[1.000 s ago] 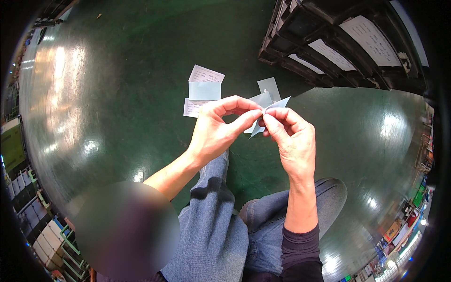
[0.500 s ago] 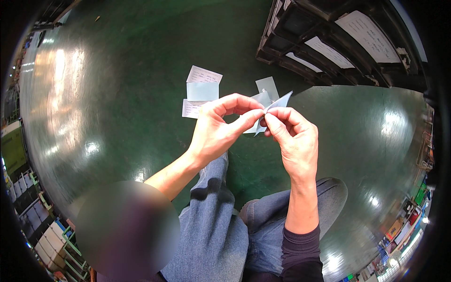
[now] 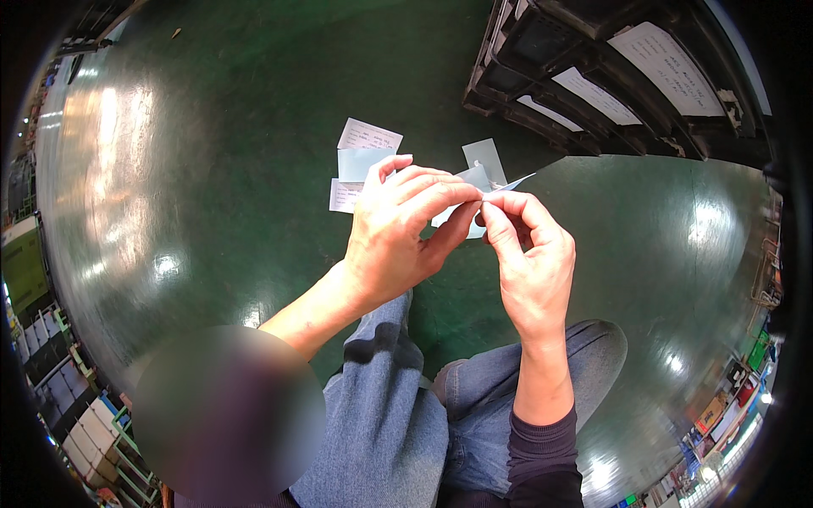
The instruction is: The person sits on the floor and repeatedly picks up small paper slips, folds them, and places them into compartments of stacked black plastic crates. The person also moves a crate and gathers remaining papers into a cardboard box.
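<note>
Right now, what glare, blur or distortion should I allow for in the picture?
Head view: bright glare marks the green floor at left and right; head view: a round blur hides part of the left arm; head view: the black crates bend near the dark rim; head view: the left hand and right hand look fairly sharp, but partly cover the light-blue paper.

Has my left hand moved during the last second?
Yes, upward in view: your left hand now overlaps the lower right corner of the leftmost pale blue card on the floor.
</note>
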Motion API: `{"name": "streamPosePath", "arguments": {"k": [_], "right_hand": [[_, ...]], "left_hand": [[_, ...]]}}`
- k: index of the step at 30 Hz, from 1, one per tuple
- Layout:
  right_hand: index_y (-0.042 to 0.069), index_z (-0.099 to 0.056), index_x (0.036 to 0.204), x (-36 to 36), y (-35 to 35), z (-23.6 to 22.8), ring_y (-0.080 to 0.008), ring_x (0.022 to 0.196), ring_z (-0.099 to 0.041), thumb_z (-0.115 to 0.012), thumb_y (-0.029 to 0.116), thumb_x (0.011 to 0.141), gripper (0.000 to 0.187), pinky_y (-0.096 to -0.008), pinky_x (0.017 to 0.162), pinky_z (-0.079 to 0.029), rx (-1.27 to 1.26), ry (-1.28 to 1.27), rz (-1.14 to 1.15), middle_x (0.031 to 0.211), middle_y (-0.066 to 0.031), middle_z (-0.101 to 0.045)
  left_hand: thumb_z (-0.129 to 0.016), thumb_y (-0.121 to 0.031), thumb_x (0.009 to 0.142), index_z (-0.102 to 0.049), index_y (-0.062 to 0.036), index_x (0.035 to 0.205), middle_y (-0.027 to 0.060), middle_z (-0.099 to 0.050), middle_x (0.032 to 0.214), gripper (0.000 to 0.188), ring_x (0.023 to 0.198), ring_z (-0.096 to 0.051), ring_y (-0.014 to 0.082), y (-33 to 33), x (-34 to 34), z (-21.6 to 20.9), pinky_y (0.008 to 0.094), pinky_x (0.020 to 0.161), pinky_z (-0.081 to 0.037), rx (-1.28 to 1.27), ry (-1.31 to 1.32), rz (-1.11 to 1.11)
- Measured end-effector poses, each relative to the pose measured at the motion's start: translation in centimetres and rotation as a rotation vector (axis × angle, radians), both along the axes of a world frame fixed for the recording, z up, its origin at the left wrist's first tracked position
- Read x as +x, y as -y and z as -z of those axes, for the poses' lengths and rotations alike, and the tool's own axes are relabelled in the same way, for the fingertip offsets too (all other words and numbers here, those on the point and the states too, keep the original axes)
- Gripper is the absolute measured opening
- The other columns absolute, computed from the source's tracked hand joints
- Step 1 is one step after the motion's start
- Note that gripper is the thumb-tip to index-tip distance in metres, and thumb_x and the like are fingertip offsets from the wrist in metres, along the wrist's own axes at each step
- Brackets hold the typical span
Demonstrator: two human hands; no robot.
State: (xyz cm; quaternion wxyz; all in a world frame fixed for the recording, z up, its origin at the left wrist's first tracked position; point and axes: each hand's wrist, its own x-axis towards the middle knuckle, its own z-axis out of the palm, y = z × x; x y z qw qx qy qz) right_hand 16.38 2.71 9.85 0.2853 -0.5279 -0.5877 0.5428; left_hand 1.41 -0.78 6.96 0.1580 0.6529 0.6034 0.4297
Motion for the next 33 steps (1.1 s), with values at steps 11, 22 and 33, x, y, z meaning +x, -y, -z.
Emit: {"name": "streamPosePath", "arguments": {"k": [11,22,33], "right_hand": [[-0.001,-0.066,0.093,-0.07,0.03,0.38,-0.0092,0.069,-0.061,-0.064,0.006,0.088,0.008,-0.0233,0.06,-0.048,0.034,-0.037,0.018,0.082,-0.006,-0.067],[-0.001,-0.064,0.089,-0.22,-0.08,0.08,-0.0081,0.065,-0.059,-0.065,0.005,0.086,0.007,-0.0232,0.059,-0.047,0.005,-0.047,0.031,0.077,-0.0052,-0.065],[0.0,-0.064,0.09,-0.09,-0.13,0.29,-0.0088,0.063,-0.057,-0.064,0.005,0.086,0.006,-0.0231,0.055,-0.045,0.073,-0.034,0.006,0.08,-0.0045,-0.064]], "left_hand": [[-0.073,-0.007,0.077,-0.067,-0.011,0.09,0.0018,-0.069,0.085,0.015,0.081,-0.066,0.0171,-0.05,-0.16,0.16,0.0363,0.087,-0.044,-0.061,0.107,0.015],[-0.074,-0.006,0.076,-0.068,-0.0114,0.092,0.002,-0.07,0.087,0.018,0.081,-0.066,0.0166,0.2,-0.09,0.18,0.036,0.087,-0.044,-0.017,0.101,0.001],[-0.071,-0.004,0.078,-0.07,-0.0056,0.089,0.0053,-0.071,0.083,0.011,0.077,-0.067,0.016,0.05,0.16,-0.05,0.0283,0.073,-0.049,-0.15,0.343,-0.021]]}}
